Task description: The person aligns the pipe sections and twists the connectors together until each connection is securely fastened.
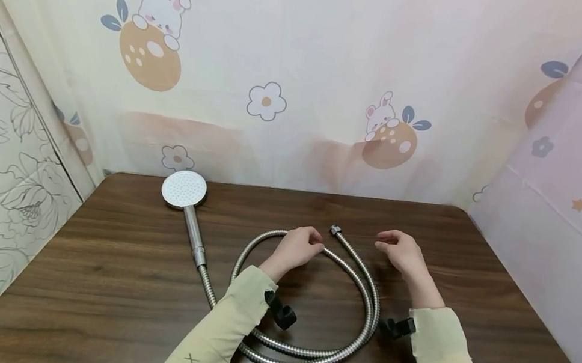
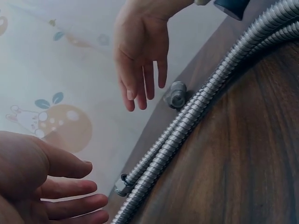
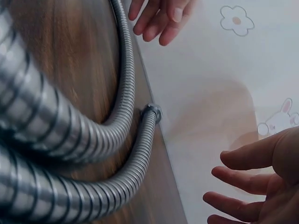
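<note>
A coiled metal shower hose (image 1: pixel 374 313) lies on the table, its far end finished with a metal nut (image 1: pixel 336 230). At its other end is a shower head (image 1: pixel 184 189) with a white spray face and a silver handle. My left hand (image 1: pixel 297 247) hovers over the far part of the coil, fingers loosely bent and holding nothing. To the right of the nut, my right hand (image 1: pixel 401 252) is raised with relaxed fingers, also holding nothing. A small metal fitting (image 2: pixel 176 95) shows on the table near the right hand in the left wrist view; I cannot make it out in the head view.
The brown wooden table (image 1: pixel 109 286) has its far edge against a printed curtain (image 1: pixel 282 162). Another curtain (image 1: pixel 551 237) hangs along the right, and a floral panel (image 1: pixel 3 170) stands at the left. Black wrist cameras (image 1: pixel 281 312) sit under the sleeves.
</note>
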The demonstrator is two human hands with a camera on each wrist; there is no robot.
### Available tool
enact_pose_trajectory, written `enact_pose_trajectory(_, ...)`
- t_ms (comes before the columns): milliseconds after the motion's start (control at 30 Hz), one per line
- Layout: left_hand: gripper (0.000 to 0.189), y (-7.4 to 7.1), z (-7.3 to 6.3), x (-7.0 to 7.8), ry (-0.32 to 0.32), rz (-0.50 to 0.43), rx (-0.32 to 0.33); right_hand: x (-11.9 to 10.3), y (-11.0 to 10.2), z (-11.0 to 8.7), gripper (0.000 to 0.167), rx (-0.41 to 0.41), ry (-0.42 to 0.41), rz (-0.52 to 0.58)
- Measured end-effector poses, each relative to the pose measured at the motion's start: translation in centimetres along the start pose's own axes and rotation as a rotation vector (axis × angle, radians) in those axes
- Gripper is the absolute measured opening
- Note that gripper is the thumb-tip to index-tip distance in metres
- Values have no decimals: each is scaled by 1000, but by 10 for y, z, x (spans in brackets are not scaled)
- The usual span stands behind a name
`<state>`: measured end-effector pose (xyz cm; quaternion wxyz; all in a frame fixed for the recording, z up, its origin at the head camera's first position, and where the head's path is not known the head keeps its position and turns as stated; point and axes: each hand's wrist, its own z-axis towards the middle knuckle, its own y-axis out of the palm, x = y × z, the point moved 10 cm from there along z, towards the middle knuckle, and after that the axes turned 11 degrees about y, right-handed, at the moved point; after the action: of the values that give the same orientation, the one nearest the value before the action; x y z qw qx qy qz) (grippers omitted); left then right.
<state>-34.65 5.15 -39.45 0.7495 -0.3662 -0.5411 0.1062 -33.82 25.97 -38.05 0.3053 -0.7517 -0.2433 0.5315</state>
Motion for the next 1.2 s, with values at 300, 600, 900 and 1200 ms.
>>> enact_pose_trajectory(300, 20, 2, 10, 10, 27, 26, 22, 12, -7, 4, 50, -53, 51, 9)
enact_pose_trajectory(600, 22, 11, 17, 14, 19, 33, 4, 28, -8, 9, 54, -75, 93, 22)
enact_pose_trajectory(900, 30, 25, 26, 15, 13, 62, 0, 35, -3, 10, 56, -123, 104, 45)
enact_pose_trajectory(1200, 33, 29, 36, 13, -20, 41, 42, 41, -3, 11, 55, -122, 125, 51)
